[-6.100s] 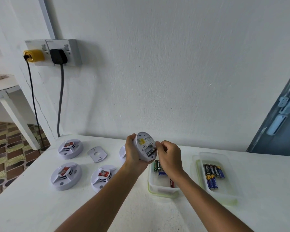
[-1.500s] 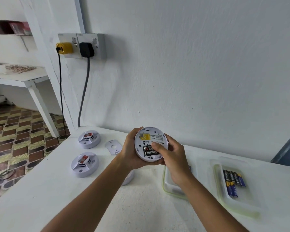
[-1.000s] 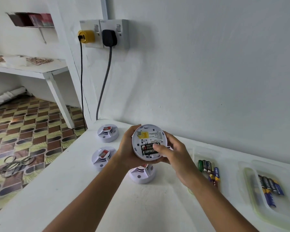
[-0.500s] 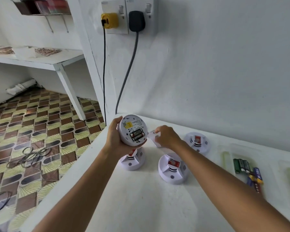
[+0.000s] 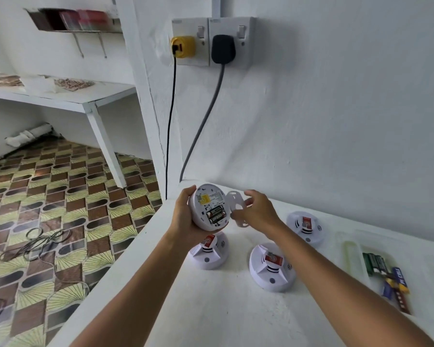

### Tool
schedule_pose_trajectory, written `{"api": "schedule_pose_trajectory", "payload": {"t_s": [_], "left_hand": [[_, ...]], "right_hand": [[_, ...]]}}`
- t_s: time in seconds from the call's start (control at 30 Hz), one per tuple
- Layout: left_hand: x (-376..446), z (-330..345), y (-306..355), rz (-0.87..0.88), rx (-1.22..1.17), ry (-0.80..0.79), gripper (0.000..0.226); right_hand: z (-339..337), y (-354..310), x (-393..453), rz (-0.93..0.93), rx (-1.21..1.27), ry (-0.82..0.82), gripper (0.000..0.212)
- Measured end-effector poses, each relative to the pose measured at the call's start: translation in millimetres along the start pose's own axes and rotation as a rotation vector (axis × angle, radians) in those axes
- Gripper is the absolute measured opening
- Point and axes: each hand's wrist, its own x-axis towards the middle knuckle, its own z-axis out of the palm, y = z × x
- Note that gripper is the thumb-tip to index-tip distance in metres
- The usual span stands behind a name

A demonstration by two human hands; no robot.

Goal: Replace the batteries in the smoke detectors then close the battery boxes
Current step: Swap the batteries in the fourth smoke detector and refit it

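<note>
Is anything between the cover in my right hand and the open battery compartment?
Nothing visible. The cover in the right hand sits just right of the compartment, which faces the camera with batteries seated.

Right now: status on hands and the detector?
Left hand grips the smoke detector, batteries seated, box open. Right hand holds the cover plate beside it, not yet fitted. Nothing in the way.

A plain home utility rm is suggested. Patterned floor tiles (image 5: 60, 196) are seen far left of the left hand (image 5: 186, 216), w/ wall sockets (image 5: 211, 41) above it.
</note>
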Motion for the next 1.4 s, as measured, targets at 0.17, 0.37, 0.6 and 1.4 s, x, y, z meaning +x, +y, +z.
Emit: {"api": "schedule_pose_trajectory", "payload": {"t_s": [0.17,0.37,0.6,1.4], "left_hand": [[-14,4,2,0.04,0.003,-0.002,0.05],[-32,21,-8,0.011,0.066,-0.09,0.057],[-40,28,-18,0.024,0.118,-0.09,0.051],[-85,27,-21,0.056,0.144,-0.169,0.061]], "right_hand": [[-15,-21,-33,-0.153,0.157,0.083,0.033],[-15,-40,-67,-0.286,0.071,-0.005,0.033],[-14,-42,-81,-0.313,0.043,0.018,0.04],[-10,-49,-115,-0.384,-0.067,0.008,0.067]]}}
